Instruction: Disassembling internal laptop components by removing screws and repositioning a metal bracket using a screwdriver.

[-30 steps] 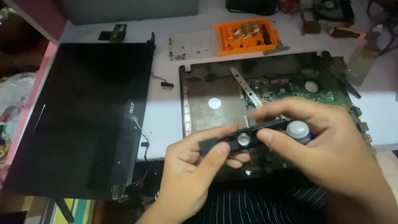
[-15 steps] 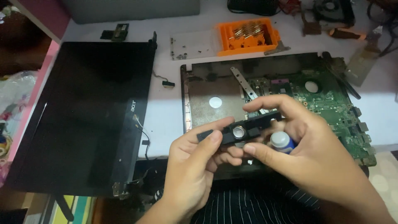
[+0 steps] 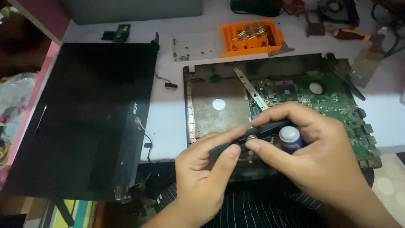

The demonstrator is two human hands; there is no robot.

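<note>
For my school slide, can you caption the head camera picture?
Two hands, left hand and right hand, hold a slim black part above an opened laptop base.

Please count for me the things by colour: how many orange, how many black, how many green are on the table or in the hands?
Orange: 1, the orange plastic parts tray
Black: 2, the flat black laptop screen panel and the slim black speaker bar held by both hands
Green: 1, the green laptop motherboard
Total: 4

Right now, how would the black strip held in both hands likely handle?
The black strip looks thin and long, so probably light and a bit bendy. Left hand and right hand pinch it with fingertips only, suggesting it's delicate.
</note>
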